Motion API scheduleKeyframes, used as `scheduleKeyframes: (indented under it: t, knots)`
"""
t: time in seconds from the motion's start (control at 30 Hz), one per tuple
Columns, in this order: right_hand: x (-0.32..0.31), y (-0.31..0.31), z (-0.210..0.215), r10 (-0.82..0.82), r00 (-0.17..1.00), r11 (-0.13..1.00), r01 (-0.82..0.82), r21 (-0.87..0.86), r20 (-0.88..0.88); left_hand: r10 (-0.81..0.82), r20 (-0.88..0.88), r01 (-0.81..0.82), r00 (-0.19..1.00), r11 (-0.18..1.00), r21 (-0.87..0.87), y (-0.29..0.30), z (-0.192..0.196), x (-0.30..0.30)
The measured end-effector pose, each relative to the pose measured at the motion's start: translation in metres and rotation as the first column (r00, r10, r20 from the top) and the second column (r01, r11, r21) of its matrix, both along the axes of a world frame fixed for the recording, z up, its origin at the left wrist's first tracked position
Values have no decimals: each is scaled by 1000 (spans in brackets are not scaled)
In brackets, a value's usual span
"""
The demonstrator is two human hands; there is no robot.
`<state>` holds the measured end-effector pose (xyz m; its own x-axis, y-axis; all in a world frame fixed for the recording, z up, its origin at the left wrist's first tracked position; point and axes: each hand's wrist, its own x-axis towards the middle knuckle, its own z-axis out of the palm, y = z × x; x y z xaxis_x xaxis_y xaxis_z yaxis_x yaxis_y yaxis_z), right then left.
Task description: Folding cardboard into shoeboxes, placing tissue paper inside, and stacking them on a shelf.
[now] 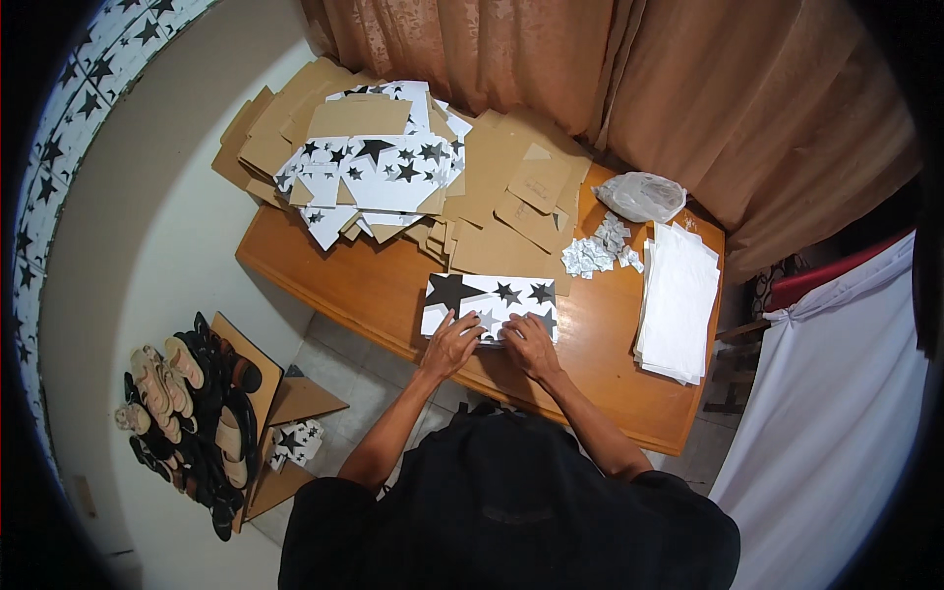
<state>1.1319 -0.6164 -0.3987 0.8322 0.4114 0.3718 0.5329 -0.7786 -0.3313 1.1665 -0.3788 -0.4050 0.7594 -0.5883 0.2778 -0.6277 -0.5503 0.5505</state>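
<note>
A white cardboard sheet printed with black and grey stars (492, 298) lies flat near the front edge of a wooden table (354, 285). My left hand (452, 341) and my right hand (531, 342) both press on its near edge, fingers spread over the sheet, close together. Neither hand lifts it off the table.
A heap of brown cardboard pieces (501, 187) and star-printed sheets (379, 172) covers the table's back. A stack of white paper (677, 300), small crumpled paper bits (595, 251) and a plastic bag (641, 195) lie at the right. Sandals (187, 413) lie on the floor, left. Curtains hang behind.
</note>
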Motion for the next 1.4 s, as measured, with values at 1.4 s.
scheduleKeyframes:
  t: [1.4]
  knots:
    - [-36,16,-19,-141,990,988,140,-62,-3,-19,144,3,989,994,113,-2,0,0]
